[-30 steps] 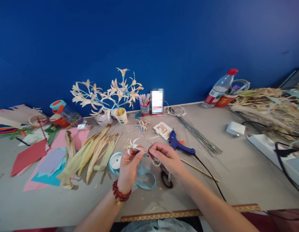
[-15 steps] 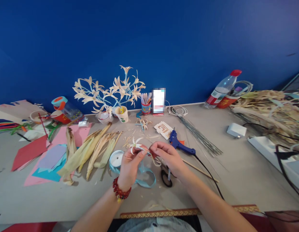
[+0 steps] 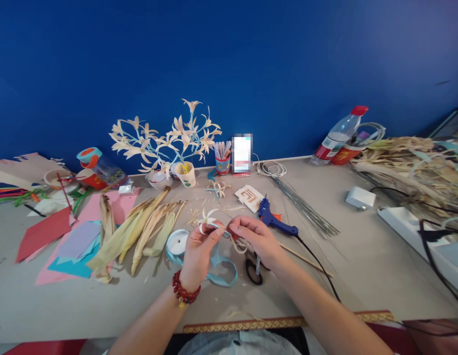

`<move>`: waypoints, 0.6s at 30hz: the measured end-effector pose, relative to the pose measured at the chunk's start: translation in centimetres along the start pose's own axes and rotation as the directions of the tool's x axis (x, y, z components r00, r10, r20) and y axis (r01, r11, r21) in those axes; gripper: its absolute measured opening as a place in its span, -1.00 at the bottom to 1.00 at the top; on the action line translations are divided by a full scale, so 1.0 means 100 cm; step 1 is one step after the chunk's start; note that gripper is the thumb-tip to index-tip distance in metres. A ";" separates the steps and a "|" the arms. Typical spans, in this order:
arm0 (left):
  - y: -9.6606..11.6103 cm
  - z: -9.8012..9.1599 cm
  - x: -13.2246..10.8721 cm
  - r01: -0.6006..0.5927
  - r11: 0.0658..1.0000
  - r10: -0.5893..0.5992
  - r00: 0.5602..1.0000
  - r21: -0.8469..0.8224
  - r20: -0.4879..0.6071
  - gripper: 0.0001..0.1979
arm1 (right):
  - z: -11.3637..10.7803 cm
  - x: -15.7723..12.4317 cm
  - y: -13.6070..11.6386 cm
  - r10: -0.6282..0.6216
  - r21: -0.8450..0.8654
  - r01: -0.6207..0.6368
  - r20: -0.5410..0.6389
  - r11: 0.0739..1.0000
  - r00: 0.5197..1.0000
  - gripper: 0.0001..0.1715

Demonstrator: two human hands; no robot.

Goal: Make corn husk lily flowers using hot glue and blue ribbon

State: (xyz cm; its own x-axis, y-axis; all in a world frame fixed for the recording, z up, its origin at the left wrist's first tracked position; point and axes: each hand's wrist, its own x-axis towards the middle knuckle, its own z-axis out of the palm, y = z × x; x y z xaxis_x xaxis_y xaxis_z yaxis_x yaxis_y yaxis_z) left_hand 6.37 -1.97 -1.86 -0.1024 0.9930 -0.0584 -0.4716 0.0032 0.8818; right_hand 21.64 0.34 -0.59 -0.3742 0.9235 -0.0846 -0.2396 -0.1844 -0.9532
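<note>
Between thumb and fingers, my left hand (image 3: 199, 251) pinches a pale corn-husk flower (image 3: 207, 221) by its base, petals pointing left. My right hand (image 3: 256, 240) is closed at the flower's stem end, its fingertips close to my left ones. From those fingertips hangs a thin cream strip (image 3: 239, 245) in a loop; a bit of light blue shows on the stem. Just below the hands lie a loose blue ribbon (image 3: 225, 278) and its white spool (image 3: 177, 242). Black-handled scissors (image 3: 254, 272) are partly covered by my right hand.
A blue glue gun (image 3: 276, 222) lies right of my hands, its cord running forward. Corn husks (image 3: 140, 231) and coloured paper (image 3: 44, 234) spread left. Husk flowers stand in a paper cup (image 3: 186, 175) at the back. Wires (image 3: 306, 207) and a power strip (image 3: 413, 236) lie right.
Both hands keep nearly the same pose on the flower and its stem. The whole view has shifted very slightly; nothing else visibly moved.
</note>
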 end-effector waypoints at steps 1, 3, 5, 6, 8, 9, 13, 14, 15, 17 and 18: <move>0.000 0.000 0.000 0.002 1.000 -0.002 1.000 0.004 -0.005 -0.90 | 0.000 0.000 0.000 0.021 0.023 -0.021 -0.004 1.000 1.000 -0.62; -0.001 0.001 -0.001 0.004 1.000 -0.004 1.000 0.008 -0.008 -0.90 | 0.001 0.000 0.000 0.063 0.067 -0.063 -0.007 0.996 0.998 -0.62; -0.001 0.001 -0.001 0.002 1.000 -0.002 1.000 0.002 0.000 -0.90 | 0.002 0.000 0.000 0.095 0.094 -0.093 -0.007 0.991 0.995 -0.61; -0.002 0.001 -0.001 -0.001 1.000 0.001 1.000 -0.002 0.003 -0.91 | 0.002 0.000 0.000 0.104 0.104 -0.102 -0.007 0.989 0.995 -0.61; -0.002 0.002 -0.002 -0.003 1.000 0.003 1.000 -0.008 0.004 -0.90 | 0.002 0.000 0.000 0.116 0.125 -0.115 -0.003 0.985 0.993 -0.62; -0.002 0.002 -0.002 -0.001 1.000 0.001 1.000 -0.011 0.002 -0.90 | 0.002 0.000 0.000 0.120 0.135 -0.119 0.000 0.984 0.993 -0.63; -0.002 0.002 -0.003 0.002 1.000 -0.002 1.000 -0.023 0.008 -0.91 | 0.002 0.001 0.000 0.128 0.159 -0.129 0.015 0.979 0.992 -0.64; -0.001 0.002 -0.003 0.002 1.000 -0.001 1.000 -0.021 0.007 -0.91 | 0.002 0.001 0.000 0.132 0.161 -0.133 0.018 0.978 0.991 -0.64; -0.001 0.002 -0.003 0.001 1.000 -0.001 1.000 -0.014 0.004 -0.91 | 0.002 0.000 0.000 0.136 0.164 -0.138 0.020 0.977 0.990 -0.63; -0.001 0.002 -0.003 0.002 1.000 -0.002 1.000 0.007 -0.007 -0.90 | 0.003 0.000 0.000 0.144 0.163 -0.145 0.018 0.976 0.989 -0.63; -0.001 0.003 -0.003 0.002 1.000 -0.002 1.000 0.017 -0.013 -0.89 | 0.003 0.000 0.000 0.143 0.160 -0.144 0.015 0.977 0.990 -0.62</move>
State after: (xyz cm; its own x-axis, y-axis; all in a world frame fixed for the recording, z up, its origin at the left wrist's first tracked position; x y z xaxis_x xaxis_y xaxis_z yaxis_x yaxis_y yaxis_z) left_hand 6.66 -2.25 -1.78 -0.1124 0.9915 -0.0659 -0.4568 0.0073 0.8895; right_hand 21.41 0.24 -0.52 -0.4182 0.8823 -0.2160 -0.3233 -0.3668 -0.8723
